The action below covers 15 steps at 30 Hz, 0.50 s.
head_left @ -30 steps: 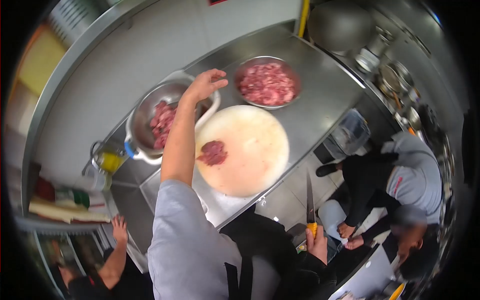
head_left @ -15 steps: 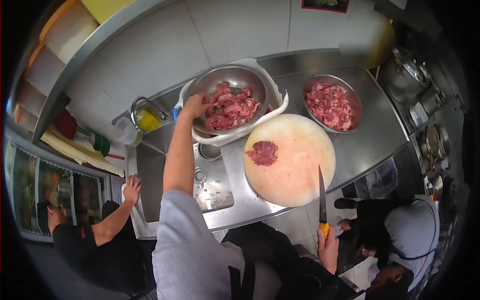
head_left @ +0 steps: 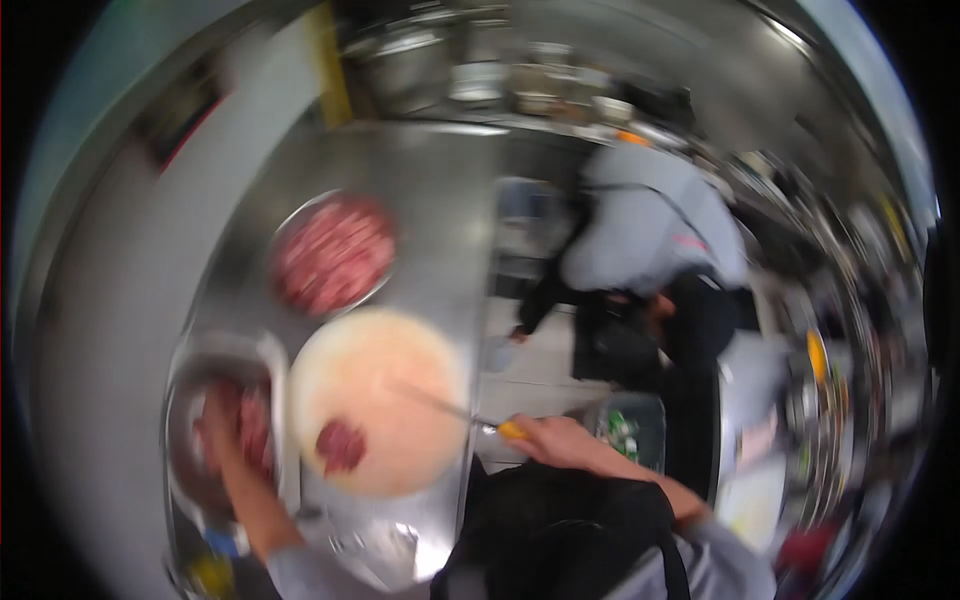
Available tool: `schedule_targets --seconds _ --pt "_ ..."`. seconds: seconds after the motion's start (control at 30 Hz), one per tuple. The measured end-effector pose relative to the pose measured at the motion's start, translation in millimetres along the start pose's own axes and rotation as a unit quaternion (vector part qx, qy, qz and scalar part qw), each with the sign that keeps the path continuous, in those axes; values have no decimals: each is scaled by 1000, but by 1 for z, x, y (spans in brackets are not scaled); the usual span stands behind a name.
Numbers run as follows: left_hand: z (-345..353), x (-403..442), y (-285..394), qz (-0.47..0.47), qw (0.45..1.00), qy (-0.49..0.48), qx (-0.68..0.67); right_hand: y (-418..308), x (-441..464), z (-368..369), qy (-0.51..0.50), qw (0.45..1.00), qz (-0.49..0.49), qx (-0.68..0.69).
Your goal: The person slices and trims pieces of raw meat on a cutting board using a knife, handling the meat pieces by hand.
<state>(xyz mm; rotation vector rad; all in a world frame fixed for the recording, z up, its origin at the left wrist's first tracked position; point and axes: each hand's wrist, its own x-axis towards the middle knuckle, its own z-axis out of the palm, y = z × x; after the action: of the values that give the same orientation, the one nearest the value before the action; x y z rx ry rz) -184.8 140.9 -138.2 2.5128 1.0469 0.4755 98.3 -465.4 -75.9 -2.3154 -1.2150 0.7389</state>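
Note:
My left hand point(head_left: 222, 410) reaches into a steel bowl point(head_left: 188, 468) of raw meat point(head_left: 256, 430). Blur smears its fingers, so I cannot see whether they grip any meat. That bowl rests in a white tub point(head_left: 282, 352). In my right hand point(head_left: 555, 441) is a knife point(head_left: 440, 403) with a yellow handle, its blade reaching over the near side of a round cutting board point(head_left: 400, 350). One dark red piece of meat point(head_left: 340, 446) lies on the board, apart from the blade. Cut meat point(head_left: 335, 255) fills a second steel bowl beyond the board.
A steel counter point(head_left: 430, 215) runs away from me. To its right, a person in a grey shirt point(head_left: 650, 225) bends low in the aisle. A dark bin point(head_left: 652, 425) with green and white bits stands near my right forearm. Pots point(head_left: 410, 55) line the far end.
My view has swung to the right, blurring the picture and bringing the aisle into sight. My left hand stays in the bowl. The knife remains in my right hand, now with its blade over the board.

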Motion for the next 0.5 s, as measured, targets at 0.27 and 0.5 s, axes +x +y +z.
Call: schedule_targets --seconds 0.27,0.5 --pt "38 -1 142 52 997 35 49 -1 9 29 20 995 -92 31" --pt "61 -45 216 93 996 0 -7 6 2 25 49 993 -107 9"
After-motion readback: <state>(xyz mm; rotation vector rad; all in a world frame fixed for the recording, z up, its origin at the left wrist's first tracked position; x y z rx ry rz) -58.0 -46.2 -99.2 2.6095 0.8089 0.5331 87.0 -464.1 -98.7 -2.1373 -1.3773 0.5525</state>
